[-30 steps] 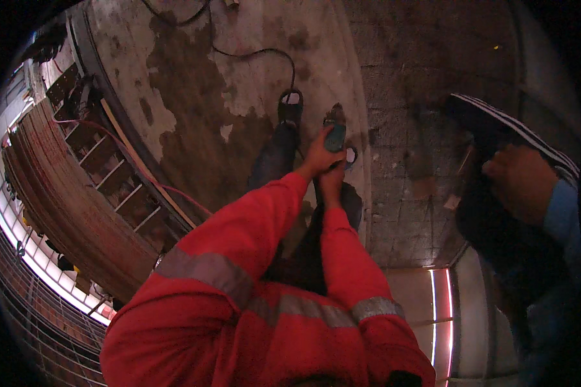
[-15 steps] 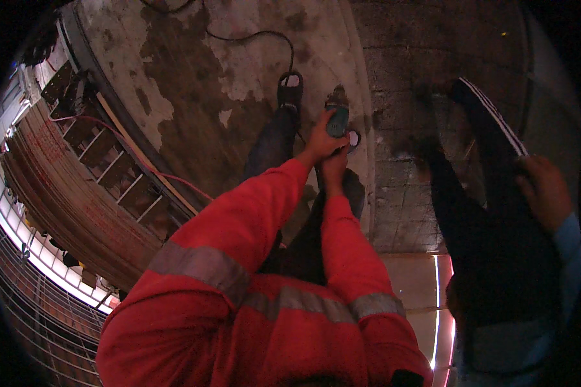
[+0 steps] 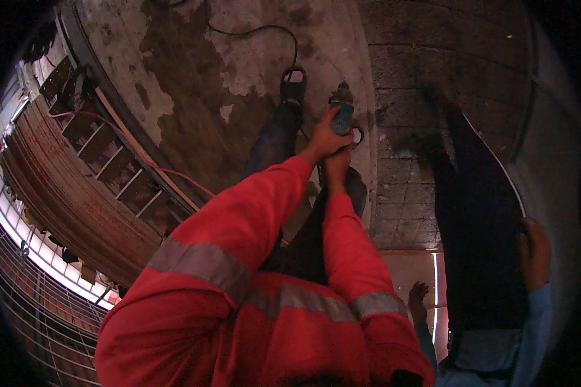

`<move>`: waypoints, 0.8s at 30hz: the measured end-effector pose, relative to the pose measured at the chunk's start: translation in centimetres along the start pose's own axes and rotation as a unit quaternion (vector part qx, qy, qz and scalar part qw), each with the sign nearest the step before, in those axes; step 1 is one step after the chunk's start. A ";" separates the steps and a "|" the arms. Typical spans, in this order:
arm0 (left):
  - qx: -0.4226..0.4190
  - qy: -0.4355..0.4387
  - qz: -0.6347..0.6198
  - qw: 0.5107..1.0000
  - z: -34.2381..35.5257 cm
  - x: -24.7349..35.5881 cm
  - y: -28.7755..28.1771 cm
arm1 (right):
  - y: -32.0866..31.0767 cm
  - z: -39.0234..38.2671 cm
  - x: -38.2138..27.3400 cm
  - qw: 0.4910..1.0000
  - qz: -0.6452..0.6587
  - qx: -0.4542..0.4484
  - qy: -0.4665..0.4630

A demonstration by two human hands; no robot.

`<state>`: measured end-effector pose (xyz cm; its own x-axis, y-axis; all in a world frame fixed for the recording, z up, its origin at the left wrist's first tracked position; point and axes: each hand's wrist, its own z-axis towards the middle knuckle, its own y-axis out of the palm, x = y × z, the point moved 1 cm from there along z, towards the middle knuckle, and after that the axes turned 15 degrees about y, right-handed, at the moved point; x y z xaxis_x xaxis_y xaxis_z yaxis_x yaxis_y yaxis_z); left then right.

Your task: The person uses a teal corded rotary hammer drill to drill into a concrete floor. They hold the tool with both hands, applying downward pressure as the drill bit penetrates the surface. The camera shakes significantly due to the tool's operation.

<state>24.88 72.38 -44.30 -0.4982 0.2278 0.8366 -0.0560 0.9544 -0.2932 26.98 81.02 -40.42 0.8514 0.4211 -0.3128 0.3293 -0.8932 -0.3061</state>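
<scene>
One teal-bodied handheld power tool (image 3: 343, 119), upper centre of the frame, is clamped in the left hand (image 3: 327, 137), with the right hand (image 3: 337, 161) just below, its closure hidden; presumably heavy, rigid, best held by casing and rear.

Workshop-like place: handheld power tool (image 3: 343, 117), black cable (image 3: 296, 48), stained concrete floor (image 3: 242, 61).

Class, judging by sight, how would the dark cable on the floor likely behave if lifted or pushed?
The dark cable would probably flop rather than stay rigid, since it lies in loose bends. Being thin, it is probably light. Pushed, it may snag near the left foot, where it runs close.
</scene>
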 end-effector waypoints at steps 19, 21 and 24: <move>-0.013 -0.025 0.013 1.000 0.5 -0.2 0.1 | 0.3 0.7 0.1 0.999 -0.014 0.036 -0.018; -0.003 -0.010 0.009 1.000 0.7 -0.3 0.2 | 0.2 0.8 -0.1 0.999 -0.016 0.035 -0.018; -0.006 -0.014 -0.007 1.000 0.2 -0.3 0.4 | 0.0 0.3 0.0 0.999 0.010 0.027 -0.024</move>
<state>24.85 72.60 -44.76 -0.5224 0.2098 0.8265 -0.0515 0.9597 -0.2762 26.84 81.09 -40.73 0.8367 0.4115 -0.3614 0.2890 -0.8923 -0.3469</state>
